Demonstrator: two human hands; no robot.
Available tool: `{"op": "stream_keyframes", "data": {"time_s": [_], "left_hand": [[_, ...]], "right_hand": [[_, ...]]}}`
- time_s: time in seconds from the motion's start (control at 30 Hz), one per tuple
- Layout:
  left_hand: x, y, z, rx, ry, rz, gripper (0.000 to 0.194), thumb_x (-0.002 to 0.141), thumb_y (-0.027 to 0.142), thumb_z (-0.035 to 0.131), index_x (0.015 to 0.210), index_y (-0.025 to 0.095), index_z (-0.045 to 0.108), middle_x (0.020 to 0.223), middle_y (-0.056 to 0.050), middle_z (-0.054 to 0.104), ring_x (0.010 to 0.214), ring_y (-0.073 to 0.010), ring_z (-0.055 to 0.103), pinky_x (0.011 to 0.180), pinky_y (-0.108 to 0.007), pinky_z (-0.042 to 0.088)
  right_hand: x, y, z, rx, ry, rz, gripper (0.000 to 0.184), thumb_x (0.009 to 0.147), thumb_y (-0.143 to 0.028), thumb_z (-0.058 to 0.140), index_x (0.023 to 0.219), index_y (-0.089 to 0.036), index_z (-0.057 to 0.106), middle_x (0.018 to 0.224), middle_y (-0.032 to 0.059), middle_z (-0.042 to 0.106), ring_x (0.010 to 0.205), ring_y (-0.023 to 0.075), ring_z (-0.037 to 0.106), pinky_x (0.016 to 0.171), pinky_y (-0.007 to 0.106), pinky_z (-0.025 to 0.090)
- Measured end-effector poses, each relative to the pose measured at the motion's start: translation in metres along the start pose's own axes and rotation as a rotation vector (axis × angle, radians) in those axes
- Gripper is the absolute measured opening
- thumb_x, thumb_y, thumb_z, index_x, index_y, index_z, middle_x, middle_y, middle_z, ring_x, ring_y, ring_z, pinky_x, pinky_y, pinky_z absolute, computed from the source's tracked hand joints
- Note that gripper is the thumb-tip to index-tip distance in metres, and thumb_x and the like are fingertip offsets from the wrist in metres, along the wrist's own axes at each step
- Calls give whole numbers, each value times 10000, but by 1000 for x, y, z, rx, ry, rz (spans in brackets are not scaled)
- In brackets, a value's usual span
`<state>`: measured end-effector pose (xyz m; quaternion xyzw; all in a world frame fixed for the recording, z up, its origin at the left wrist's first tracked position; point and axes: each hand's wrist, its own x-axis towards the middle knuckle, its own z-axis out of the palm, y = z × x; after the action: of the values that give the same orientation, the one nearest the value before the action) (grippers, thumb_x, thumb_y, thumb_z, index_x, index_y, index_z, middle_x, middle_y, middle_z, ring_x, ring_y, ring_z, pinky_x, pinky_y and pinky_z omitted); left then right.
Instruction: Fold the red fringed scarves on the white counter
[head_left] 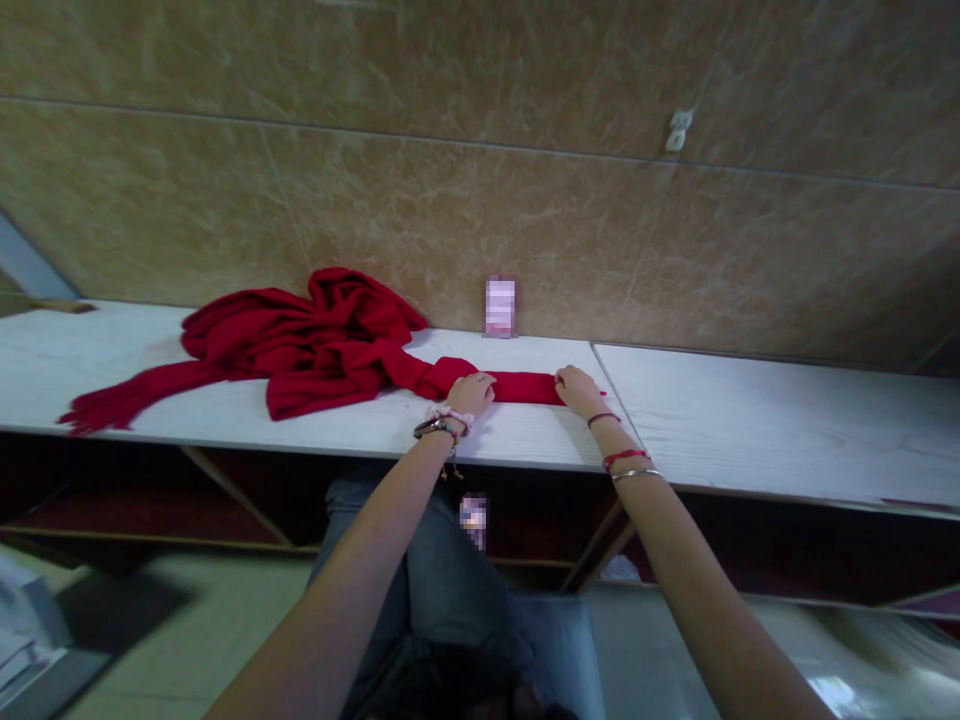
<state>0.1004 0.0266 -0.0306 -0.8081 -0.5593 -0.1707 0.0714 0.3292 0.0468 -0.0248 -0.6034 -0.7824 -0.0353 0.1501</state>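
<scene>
A red scarf (330,345) with a fringed end lies on the white countertop, bunched in loose folds on the left. Its right part runs as a narrow, flat strip beneath my hands. My left hand (472,395) grips the strip near its middle, fingers curled over the cloth. Closer to the strip's right end, my right hand (577,390) is closed on the scarf, and a bit of red shows just past it. The fingertips of both hands are partly hidden.
The white countertop (712,420) runs along a brown tiled wall (420,200). A blurred-out card (500,306) leans on the wall. Dark open shelves (525,510) lie below the counter's front edge. A grey-white object (37,630) stands on the floor at lower left.
</scene>
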Motion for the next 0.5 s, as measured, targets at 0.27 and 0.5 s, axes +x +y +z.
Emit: {"op": "stream_keyframes", "data": {"time_s": [0.27, 0.5], "left_hand": [[1, 0, -1, -8, -9, 6, 329, 823, 156, 391, 1095, 181, 574, 1129, -41, 602, 1017, -163, 548, 867, -276, 409], [0, 1, -2, 14, 4, 21, 313, 827, 153, 394, 1083, 165, 575, 1120, -49, 605, 1000, -169, 556, 852, -290, 418]], "right_hand": [[-14, 31, -16, -42, 218, 318, 288, 829, -127, 360, 948, -101, 621, 1031, 177, 568, 1013, 261, 490, 829, 380, 377], [-11, -8, 4, -6, 56, -276, 362, 889, -317, 362, 1212, -205, 480, 1258, 89, 497, 1163, 221, 420, 959, 423, 308]]}}
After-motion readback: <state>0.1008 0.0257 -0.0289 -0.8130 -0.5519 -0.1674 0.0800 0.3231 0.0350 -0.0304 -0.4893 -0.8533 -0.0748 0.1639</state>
